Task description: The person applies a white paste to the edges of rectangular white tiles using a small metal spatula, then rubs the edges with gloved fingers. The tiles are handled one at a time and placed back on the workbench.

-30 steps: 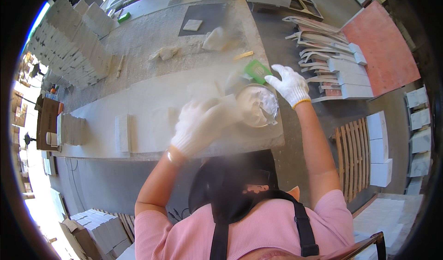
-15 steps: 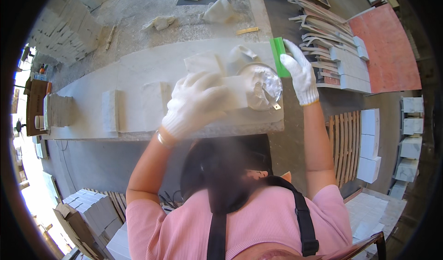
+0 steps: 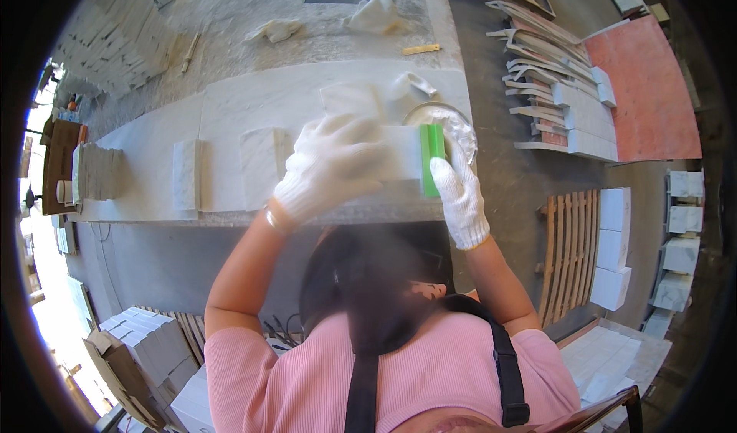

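My right hand [image 3: 459,191], in a white knitted glove, grips a long green block [image 3: 432,160] with a ridged back. The block meets the right end of a pale rectangular tile [image 3: 402,153]. My left hand [image 3: 332,157], gloved too, lies over the tile's left part with its fingers around it; blur hides the fingertips. Just behind the block stands a round tin [image 3: 457,122] of silvery white paste, partly covered by my right hand and the block. Another white tile [image 3: 351,99] lies beyond my left hand.
Marble pieces [image 3: 186,174] stand on the pale bench [image 3: 153,195] to the left. Crumpled cloths [image 3: 375,14] and a yellow strip [image 3: 421,49] lie farther back. Past the bench's right edge are a stack of pale strips [image 3: 537,72], a red board [image 3: 645,87] and a wooden pallet [image 3: 568,249].
My right hand has brought the green block left and nearer, from beyond the tin's right side to the tile's end. My left hand has stayed on the tile.
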Tool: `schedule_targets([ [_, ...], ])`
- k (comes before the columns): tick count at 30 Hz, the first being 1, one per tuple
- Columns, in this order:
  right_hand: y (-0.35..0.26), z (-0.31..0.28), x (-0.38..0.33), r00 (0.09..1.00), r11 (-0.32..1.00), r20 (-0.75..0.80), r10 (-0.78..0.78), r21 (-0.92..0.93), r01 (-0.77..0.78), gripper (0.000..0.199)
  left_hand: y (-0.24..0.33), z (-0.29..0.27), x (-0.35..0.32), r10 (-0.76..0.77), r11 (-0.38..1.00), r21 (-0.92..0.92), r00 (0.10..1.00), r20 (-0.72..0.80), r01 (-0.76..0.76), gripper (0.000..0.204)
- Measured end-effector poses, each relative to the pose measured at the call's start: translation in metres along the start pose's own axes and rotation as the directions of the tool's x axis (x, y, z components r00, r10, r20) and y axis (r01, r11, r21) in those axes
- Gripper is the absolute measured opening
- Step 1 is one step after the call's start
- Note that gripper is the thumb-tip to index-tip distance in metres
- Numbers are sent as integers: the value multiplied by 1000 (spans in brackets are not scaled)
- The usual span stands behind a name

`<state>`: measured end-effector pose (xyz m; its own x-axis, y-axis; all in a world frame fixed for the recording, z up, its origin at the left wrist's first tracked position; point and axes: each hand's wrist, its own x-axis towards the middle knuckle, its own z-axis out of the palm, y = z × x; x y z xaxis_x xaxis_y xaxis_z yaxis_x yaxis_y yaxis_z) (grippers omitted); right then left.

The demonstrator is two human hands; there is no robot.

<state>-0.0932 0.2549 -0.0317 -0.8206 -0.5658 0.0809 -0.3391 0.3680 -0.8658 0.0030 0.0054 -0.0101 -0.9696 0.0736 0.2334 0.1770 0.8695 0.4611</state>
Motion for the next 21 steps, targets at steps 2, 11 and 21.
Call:
schedule_targets([
  [2, 0, 0, -5, 999, 999, 29, -22, -48, 24, 67, -2, 0, 0, 11, 1000, -3, 1000, -15, -11, 55],
  [11, -14, 0, 0, 1000, 997, 25, 14, -76, -12, 68, -5, 2, 0, 34, 998, -47, 999, -24, -35, 56],
  [21, -11, 8, 12, 997, 993, -55, -59, -109, 53, 64, -6, 0, 0, 47, 998, -50, 998, -34, -48, 55],
])
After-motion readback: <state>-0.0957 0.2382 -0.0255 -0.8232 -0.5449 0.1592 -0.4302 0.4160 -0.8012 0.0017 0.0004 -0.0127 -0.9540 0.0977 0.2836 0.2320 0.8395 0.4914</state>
